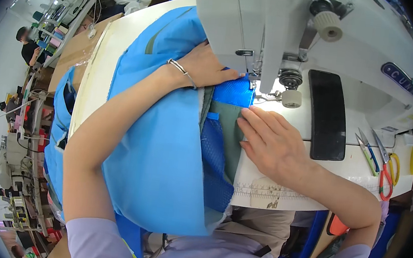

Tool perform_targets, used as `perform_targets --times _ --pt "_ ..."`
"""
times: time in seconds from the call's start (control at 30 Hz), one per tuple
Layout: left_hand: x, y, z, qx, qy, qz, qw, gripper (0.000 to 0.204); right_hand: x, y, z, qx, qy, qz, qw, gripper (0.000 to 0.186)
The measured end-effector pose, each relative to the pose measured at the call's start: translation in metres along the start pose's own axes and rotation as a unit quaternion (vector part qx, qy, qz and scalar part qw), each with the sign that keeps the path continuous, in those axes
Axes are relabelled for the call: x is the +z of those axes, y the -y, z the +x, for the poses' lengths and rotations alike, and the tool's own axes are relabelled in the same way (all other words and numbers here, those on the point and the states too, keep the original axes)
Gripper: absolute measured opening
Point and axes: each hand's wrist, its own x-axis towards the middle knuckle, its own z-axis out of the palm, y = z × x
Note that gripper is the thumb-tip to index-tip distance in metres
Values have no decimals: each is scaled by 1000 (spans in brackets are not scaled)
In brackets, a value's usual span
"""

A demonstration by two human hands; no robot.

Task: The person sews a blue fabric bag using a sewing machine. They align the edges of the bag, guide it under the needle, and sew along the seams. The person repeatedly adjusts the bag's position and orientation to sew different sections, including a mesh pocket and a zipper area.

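A large light-blue fabric piece (157,159) lies over the white sewing table (259,199), with a grey-green layer (231,132) and dark-blue mesh (213,155) along its right side. A bright-blue strip (233,92) reaches the needle area of the white sewing machine (234,20). My left hand (206,68), a bracelet at its wrist, lies flat on the fabric left of the needle, thumb stretched along the strip. Just below the presser foot, my right hand (271,141) rests with fingers extended, their tips on the grey-green layer's right edge. Neither hand grips anything visible.
A black phone (326,114) lies on the table right of my right hand. Beyond it are red-handled scissors (385,170), yellow-handled scissors (394,165) and a small pointed tool (367,152). More blue fabric (61,128) hangs at the left. People and other machines stand far left.
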Motion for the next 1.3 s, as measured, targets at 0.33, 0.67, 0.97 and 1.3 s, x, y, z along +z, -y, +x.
perform_targets --times 0.33,0.67,0.97,1.3 --pt "-19 0 -19 -18 -64 28 997 29 -4 1 -8 -84 9 26 996 36" --pt "-41 -9 -116 -154 -97 -84 980 37 -4 43 -19 -125 -23 114 985 31" --pt "-37 -56 -97 -32 -85 78 993 25 -3 41 -20 -107 2 107 988 19" --pt "-1 -59 -76 49 -35 3 998 23 -8 35 -19 -128 8 111 986 14"
